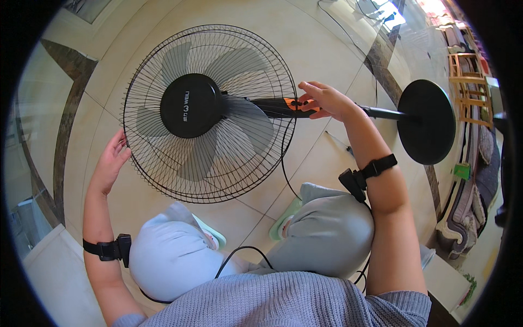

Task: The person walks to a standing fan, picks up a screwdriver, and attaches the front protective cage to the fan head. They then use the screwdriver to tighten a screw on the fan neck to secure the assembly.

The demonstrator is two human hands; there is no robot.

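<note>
A black floor fan (192, 106) lies across the tiles ahead of me, its round wire guard facing up and grey blades showing through. My left hand (113, 162) is at the guard's left edge, fingers stretched along the rim and thumb apart. At the guard's right edge is my right hand (326, 102), fingers spread beside the orange control panel (291, 104) on the fan's neck. Whether its fingertips touch the panel is hard to tell. The pole (384, 113) runs right beneath my right wrist to a round black base (426, 122), which stands on edge.
A black cord (287, 177) runs from the fan toward my feet. Near my right forearm a small dark object (348, 149) lies on the floor. A wooden chair (469, 90) and a grey sofa (469, 201) are at the far right. My knees are close below the guard.
</note>
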